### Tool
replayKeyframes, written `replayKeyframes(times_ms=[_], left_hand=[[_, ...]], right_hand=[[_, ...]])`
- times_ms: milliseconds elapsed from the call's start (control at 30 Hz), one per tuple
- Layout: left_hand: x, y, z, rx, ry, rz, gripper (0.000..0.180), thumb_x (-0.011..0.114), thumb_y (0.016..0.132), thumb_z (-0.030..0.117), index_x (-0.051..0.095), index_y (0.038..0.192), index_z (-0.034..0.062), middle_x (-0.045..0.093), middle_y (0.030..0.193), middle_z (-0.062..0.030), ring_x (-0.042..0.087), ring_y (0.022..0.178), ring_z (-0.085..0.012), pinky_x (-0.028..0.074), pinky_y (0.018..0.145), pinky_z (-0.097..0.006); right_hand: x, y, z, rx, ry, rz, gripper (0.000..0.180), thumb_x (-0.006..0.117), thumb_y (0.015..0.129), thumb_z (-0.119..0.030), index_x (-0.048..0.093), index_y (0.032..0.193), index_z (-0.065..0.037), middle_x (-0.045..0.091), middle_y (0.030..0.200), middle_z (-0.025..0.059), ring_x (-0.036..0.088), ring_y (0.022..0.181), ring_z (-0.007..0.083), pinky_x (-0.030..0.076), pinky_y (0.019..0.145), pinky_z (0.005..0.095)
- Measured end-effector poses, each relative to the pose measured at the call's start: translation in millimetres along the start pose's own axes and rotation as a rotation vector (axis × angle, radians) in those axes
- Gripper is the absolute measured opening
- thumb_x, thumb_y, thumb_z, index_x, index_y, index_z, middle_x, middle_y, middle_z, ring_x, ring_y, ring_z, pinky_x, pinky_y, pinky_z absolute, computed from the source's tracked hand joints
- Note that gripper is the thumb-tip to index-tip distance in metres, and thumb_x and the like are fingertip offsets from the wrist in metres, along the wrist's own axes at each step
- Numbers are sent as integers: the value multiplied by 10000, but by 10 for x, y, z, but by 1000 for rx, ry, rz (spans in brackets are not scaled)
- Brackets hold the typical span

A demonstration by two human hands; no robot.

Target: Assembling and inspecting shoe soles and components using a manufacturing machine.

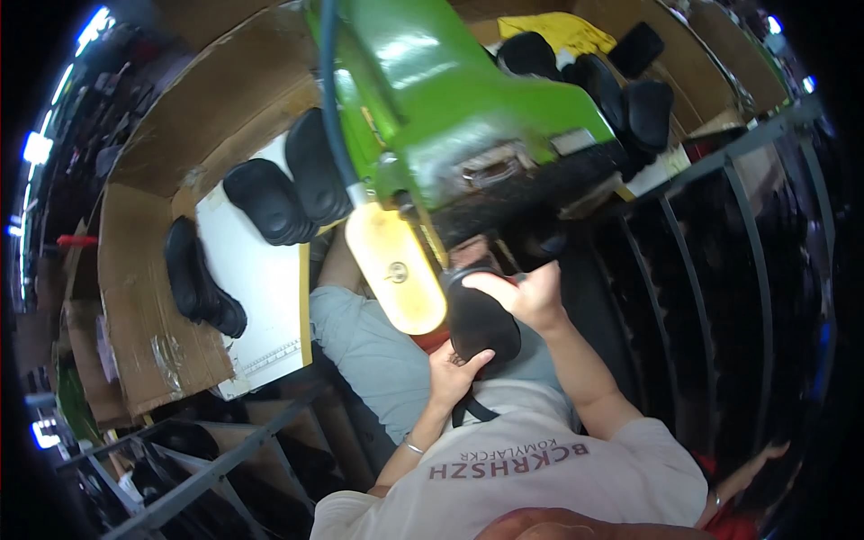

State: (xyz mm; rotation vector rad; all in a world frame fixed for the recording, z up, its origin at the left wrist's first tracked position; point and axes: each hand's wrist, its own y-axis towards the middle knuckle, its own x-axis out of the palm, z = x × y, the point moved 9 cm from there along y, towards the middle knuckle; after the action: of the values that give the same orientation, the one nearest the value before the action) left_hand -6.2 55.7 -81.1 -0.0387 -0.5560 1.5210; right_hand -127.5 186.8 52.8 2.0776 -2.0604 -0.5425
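Observation:
With both hands I hold a black shoe sole (pixel 483 322) just below the working end of a green machine (pixel 450 99). My left hand (pixel 457 371) grips its near end, thumb on top. My right hand (pixel 531 295) pinches the far end, its thumb stretched along the surface beside the machine's black underside. Close to the sole's left hangs a yellow oval housing (pixel 396 265), with a blue-grey hose (pixel 331 99) running up from it. The sole's far tip meets the machine at a spot too dark to make out.
Stacked black soles (pixel 268 200) rest on a white board (pixel 256 292) at left, inside a cardboard surround (pixel 135 270). More black soles (pixel 646 115) and a yellow cloth (pixel 558 34) lie at right behind the machine. Metal racks (pixel 670 243) flank me. Another person's hand (pixel 765 457) shows at lower right.

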Motion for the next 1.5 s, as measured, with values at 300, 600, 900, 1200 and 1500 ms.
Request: replayKeyframes(times_ms=[300,600,900,1200,1500], left_hand=[[-1931,-136,1948,706,179,575,215,544,908,110,584,1057,-39,617,1044,-125,583,933,-162,474,803,-277],[-3777,345,3000,140,1357,1501,559,686,752,467,579,1218,178,440,1302,-238,461,1165,-383,381,985,-440],[-3206,-655,2580,789,789,1181,434,812,634,214,660,959,-32,607,1050,-162,579,993,-280,436,884,-361],[-907,-521,1758,722,714,36,713,875,530,194,577,1148,1,609,1118,-174,581,1056,-280,443,923,-364],[465,488,959,244,-19,-116,186,679,793,15,649,969,-36,656,881,-38,584,786,-87,482,737,-232]], right_hand=[[887,-746,556,836,669,-333,323,560,896,-127,423,1141,34,615,897,160,646,577,211,540,489,249],[2679,262,329,929,1225,-196,333,557,911,-191,446,1115,49,610,937,206,656,808,294,555,695,402],[2262,-582,782,964,872,-600,261,522,935,-193,501,1103,5,631,821,127,639,658,205,534,554,301],[564,-1219,873,1071,1183,-227,607,626,809,-389,474,1202,47,623,996,192,662,777,277,574,574,343],[-361,-1904,1051,888,504,-146,483,747,711,-29,555,1144,67,614,1095,97,580,987,162,448,895,291]])
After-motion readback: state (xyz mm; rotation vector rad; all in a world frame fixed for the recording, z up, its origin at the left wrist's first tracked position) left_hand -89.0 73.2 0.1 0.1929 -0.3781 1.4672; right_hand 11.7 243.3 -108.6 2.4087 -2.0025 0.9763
